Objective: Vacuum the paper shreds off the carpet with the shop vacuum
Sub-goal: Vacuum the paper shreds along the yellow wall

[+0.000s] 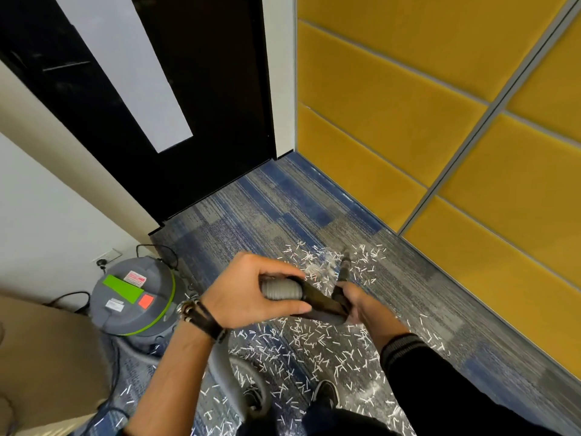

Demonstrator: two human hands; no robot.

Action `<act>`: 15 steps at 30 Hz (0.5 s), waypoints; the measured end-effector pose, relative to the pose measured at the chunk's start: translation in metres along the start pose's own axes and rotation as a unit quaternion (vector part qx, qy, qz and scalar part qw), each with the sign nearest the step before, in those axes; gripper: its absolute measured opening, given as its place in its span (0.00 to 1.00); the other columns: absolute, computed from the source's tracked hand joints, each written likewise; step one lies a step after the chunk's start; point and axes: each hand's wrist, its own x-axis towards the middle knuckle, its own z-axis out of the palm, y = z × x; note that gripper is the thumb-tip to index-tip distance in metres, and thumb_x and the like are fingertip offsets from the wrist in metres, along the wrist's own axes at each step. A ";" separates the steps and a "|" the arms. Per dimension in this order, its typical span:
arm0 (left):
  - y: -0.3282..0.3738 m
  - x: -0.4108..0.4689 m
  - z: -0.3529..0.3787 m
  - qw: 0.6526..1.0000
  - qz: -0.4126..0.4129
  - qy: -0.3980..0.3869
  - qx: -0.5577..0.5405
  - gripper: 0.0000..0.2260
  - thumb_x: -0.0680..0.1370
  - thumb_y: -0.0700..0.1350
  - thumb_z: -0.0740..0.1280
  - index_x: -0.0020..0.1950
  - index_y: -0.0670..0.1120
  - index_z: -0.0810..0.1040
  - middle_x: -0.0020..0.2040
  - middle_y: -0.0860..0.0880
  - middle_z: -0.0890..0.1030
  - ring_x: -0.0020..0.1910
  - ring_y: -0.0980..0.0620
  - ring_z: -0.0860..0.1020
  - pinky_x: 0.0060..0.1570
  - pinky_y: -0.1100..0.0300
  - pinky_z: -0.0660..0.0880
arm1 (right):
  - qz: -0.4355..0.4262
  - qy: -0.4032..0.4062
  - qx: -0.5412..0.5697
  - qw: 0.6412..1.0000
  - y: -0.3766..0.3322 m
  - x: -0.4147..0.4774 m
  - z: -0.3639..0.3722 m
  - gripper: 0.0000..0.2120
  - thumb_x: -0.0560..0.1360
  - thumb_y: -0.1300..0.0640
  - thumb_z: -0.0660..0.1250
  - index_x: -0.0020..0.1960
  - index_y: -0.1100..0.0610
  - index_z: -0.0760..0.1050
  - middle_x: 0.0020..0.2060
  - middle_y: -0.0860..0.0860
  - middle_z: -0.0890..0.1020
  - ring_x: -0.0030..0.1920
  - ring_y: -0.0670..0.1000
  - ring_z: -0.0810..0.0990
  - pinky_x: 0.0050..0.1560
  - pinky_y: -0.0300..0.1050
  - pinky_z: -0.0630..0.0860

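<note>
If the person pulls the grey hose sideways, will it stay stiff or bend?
It will probably bend: the hose is ribbed and loops down by the shoes. Its ribs likely give the left hand a sure grip. A hard pull might drag the vacuum.

Carpet under the hands: textile pile, matt, rough. Paper shreds are seen as thin, white, matt strips. Hose, gripped by left hand: grey ribbed plastic, matt. Nozzle, held by right hand: dark plastic, dull sheen. Shop vacuum, left of left hand: smooth grey plastic, semi-gloss. Wall panels, beyond right hand: yellow felt-like cloth, matt. Door, beyond left hand: black, glossy.
</note>
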 end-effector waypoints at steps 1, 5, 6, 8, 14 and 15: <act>-0.009 -0.008 -0.010 1.000 -0.008 0.016 0.002 0.21 0.70 0.58 0.81 0.59 0.53 0.87 0.52 0.62 0.87 0.52 0.63 0.85 0.56 0.56 0.82 | -0.011 -0.007 -0.018 1.000 -0.004 0.003 0.015 0.13 0.81 0.47 0.59 0.49 0.58 0.70 0.36 0.56 0.79 0.35 0.55 0.80 0.37 0.48 0.80; -0.031 -0.027 -0.035 1.000 -0.010 0.021 -0.005 0.23 0.66 0.61 0.82 0.58 0.54 0.87 0.51 0.63 0.87 0.52 0.63 0.84 0.58 0.56 0.81 | -0.031 -0.021 -0.048 0.998 -0.006 0.004 0.069 0.13 0.82 0.49 0.57 0.46 0.57 0.71 0.36 0.55 0.78 0.34 0.54 0.77 0.41 0.48 0.78; -0.035 -0.030 -0.040 1.000 -0.008 0.012 -0.004 0.23 0.65 0.61 0.83 0.57 0.54 0.88 0.51 0.62 0.87 0.52 0.64 0.84 0.57 0.57 0.81 | -0.037 -0.020 -0.035 0.999 -0.003 -0.004 0.082 0.13 0.82 0.49 0.56 0.46 0.57 0.70 0.35 0.55 0.77 0.35 0.54 0.77 0.40 0.48 0.77; -0.041 -0.031 -0.044 1.000 -0.010 -0.009 -0.013 0.22 0.65 0.58 0.85 0.57 0.55 0.88 0.50 0.62 0.87 0.51 0.63 0.84 0.57 0.58 0.81 | -0.034 -0.012 -0.007 0.999 0.007 -0.008 0.093 0.13 0.83 0.50 0.54 0.48 0.58 0.70 0.37 0.56 0.76 0.36 0.55 0.76 0.41 0.48 0.76; -0.079 -0.042 -0.062 0.997 -0.028 -0.045 -0.063 0.22 0.64 0.54 0.86 0.55 0.53 0.88 0.48 0.60 0.87 0.51 0.62 0.84 0.59 0.60 0.79 | -0.001 0.060 0.046 0.997 0.041 -0.010 0.088 0.17 0.83 0.49 0.54 0.42 0.58 0.68 0.34 0.56 0.75 0.35 0.55 0.75 0.40 0.50 0.76; -0.083 -0.044 -0.061 0.996 -0.028 -0.059 -0.059 0.22 0.64 0.54 0.86 0.55 0.53 0.88 0.48 0.60 0.87 0.50 0.63 0.84 0.59 0.62 0.79 | 0.004 0.069 0.055 0.996 0.049 -0.007 0.085 0.17 0.83 0.49 0.54 0.41 0.58 0.68 0.34 0.57 0.75 0.34 0.55 0.75 0.37 0.47 0.76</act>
